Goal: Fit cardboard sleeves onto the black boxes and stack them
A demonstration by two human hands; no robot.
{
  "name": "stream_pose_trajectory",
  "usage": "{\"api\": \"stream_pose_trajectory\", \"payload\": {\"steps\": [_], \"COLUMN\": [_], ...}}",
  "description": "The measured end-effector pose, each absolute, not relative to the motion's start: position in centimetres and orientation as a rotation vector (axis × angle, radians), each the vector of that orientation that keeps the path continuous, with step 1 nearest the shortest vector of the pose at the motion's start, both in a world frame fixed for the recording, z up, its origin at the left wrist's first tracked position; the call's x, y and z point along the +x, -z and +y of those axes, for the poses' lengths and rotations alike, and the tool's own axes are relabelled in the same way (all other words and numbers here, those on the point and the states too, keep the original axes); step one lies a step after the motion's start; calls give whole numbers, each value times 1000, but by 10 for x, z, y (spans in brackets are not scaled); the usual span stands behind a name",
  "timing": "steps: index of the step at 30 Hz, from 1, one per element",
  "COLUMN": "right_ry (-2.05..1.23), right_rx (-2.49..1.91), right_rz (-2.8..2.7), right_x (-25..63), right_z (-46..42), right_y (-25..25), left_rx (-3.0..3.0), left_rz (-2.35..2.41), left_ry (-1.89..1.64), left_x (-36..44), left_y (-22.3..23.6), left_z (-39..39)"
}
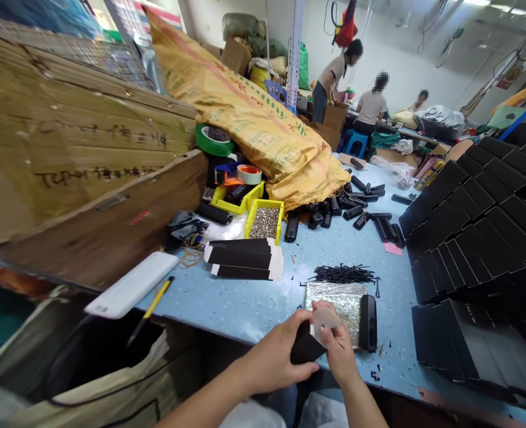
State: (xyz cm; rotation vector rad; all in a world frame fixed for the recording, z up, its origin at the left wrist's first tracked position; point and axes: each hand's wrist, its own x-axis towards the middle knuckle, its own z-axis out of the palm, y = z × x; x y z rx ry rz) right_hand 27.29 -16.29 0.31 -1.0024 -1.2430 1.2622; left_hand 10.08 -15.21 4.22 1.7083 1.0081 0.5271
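Observation:
Near the table's front edge, my left hand is wrapped round a small black cardboard box. My right hand pinches the pale end flap of that same box, its thumb pressed on the flap. Just behind my hands lies a clear plastic bag on the table. To its right is a black plastic handle-like piece, and beyond the bag a pile of black screws. Whatever may be inside the box is hidden.
Folded black boxes are stacked high on the right. Flat black cartons lie left of centre, near a yellow bin of small metal parts. A yellow sack spills black pieces. People work behind.

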Motion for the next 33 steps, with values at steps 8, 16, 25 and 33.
{"api": "stream_pose_trajectory", "payload": {"steps": [8,16,25,33], "right_ry": [-995,-407,-680,-368], "right_rx": [-1091,-1428,-1217,-1049], "right_rz": [-1529,-2283,-1432,-1309], "right_x": [270,371,379,290], "right_z": [-183,-174,-166,-149], "right_y": [-19,-12,-20,-23], "left_rx": [1571,1020,-39,449], "left_rz": [1029,1028,939,1058], "left_ry": [-553,-655,-1034,-942], "left_x": [112,87,112,129], "left_y": [-33,-15,-5,-9], "left_z": [-156,-137,-85,-131]}}
